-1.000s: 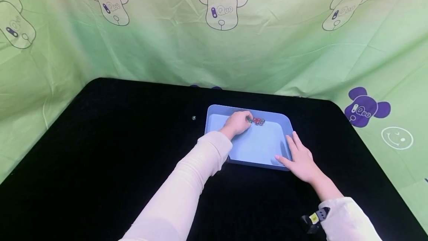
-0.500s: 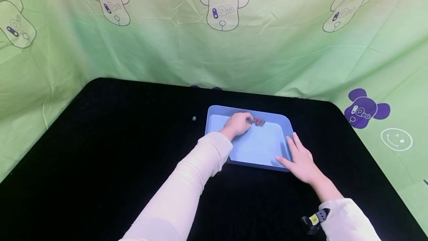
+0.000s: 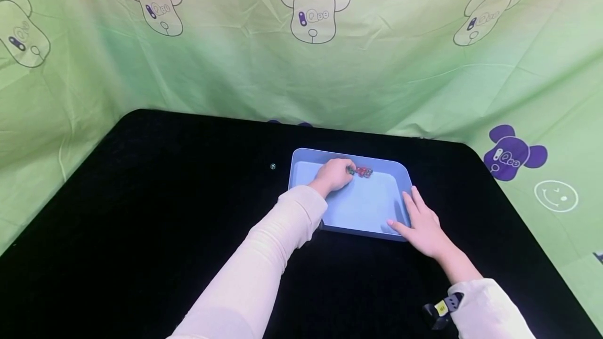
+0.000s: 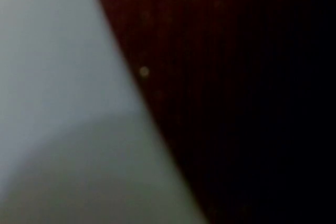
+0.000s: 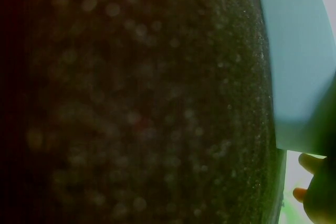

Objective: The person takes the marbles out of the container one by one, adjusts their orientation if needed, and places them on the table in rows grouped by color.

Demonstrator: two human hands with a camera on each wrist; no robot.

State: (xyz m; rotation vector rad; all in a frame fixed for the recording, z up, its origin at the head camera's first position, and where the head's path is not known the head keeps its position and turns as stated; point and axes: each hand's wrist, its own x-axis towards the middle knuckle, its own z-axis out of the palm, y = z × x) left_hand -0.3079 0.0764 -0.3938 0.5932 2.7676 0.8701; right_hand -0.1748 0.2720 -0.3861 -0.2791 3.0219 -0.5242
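A light blue tray (image 3: 363,205) lies on the black tabletop. My left hand (image 3: 334,174) reaches into it near the far wall, its fingertips pinching a small green glassy marble (image 3: 350,170). Right beside that sits a tight cluster of red and clear marbles (image 3: 364,172) on the tray floor. My right hand (image 3: 423,226) rests on the tray's right rim, fingers spread, thumb over the near corner. In the right wrist view, the tray's outer wall (image 5: 299,61) and some fingertips (image 5: 310,163) show at the right. The left wrist view is too dark and blurred to show the hand.
One lone marble (image 3: 273,166) lies on the black tabletop (image 3: 198,187), left of the tray. A dark device with a yellow label (image 3: 441,308) is at the right cuff. Behind the table hangs a green printed cloth (image 3: 235,67).
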